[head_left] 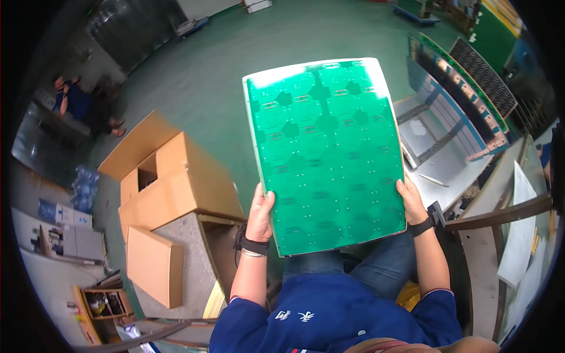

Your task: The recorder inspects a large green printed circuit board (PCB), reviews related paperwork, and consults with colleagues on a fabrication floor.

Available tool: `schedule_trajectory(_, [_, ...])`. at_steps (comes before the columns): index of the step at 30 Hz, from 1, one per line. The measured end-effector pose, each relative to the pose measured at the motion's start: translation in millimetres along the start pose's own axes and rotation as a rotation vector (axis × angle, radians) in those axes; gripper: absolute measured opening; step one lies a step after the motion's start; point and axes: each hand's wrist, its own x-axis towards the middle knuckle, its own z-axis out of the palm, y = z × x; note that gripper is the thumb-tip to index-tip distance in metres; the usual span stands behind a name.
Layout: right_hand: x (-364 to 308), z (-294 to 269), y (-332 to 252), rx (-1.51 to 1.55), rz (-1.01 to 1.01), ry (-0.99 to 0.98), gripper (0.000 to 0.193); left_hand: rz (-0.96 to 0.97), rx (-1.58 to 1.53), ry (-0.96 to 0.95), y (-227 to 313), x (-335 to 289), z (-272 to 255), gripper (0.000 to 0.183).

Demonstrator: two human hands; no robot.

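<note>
A green printed circuit board panel (329, 159) is grasped between both hands, its broad face turned up toward the head camera and glare whitening its two upper corners. The left hand (259, 213) grips the panel's left edge in its lower part, at about 8 o'clock from the panel's middle, so the panel lies toward 2 o'clock from that hand. The right hand (411, 201) pinches the opposite edge at about 4 o'clock, and the panel lies toward 10 o'clock from it. Each thumb rests at the edge on the near face; the other fingers are mostly hidden behind. Both hands sit below mid-height, so most of the panel reaches out past them toward 12 o'clock. Its near edge overlaps the blue jeans (312, 265) toward 6 o'clock; whether it touches them I cannot tell. At 9 o'clock, well apart from the panel, stands an open cardboard carton (162, 176), and at 8 o'clock a smaller closed carton (150, 265) lies on a grey bench (197, 250). At 3 o'clock a pen (434, 180) lies on a pale bench (429, 193), with upright circuit boards (471, 97) at 2 o'clock.
</note>
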Motion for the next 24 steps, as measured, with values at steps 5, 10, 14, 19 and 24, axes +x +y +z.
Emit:
schedule_trajectory(5, [7, -16, 15, 0.022, 0.079, -0.008, 0.046, 0.025, -0.012, 0.082, -3, -25, 5, 0.036])
schedule_trajectory(10, [28, -13, 22, 0.079, 0.01, 0.058, 0.046, 0.028, 0.005, 0.123, -10, -37, 14, 0.035])
schedule_trajectory(14, [27, -9, 31, 0.029, -0.009, 0.085, 0.043, 0.031, 0.058, 0.151, -11, -47, 13, 0.038])
schedule_trajectory(19, [24, -23, 33, 0.057, -0.03, 0.003, 0.042, 0.047, 0.165, 0.145, -20, -41, 16, 0.042])
schedule_trajectory(24, [21, -6, 29, 0.082, -0.039, 0.095, 0.039, 0.102, 0.21, 0.106, -14, -42, 19, 0.041])
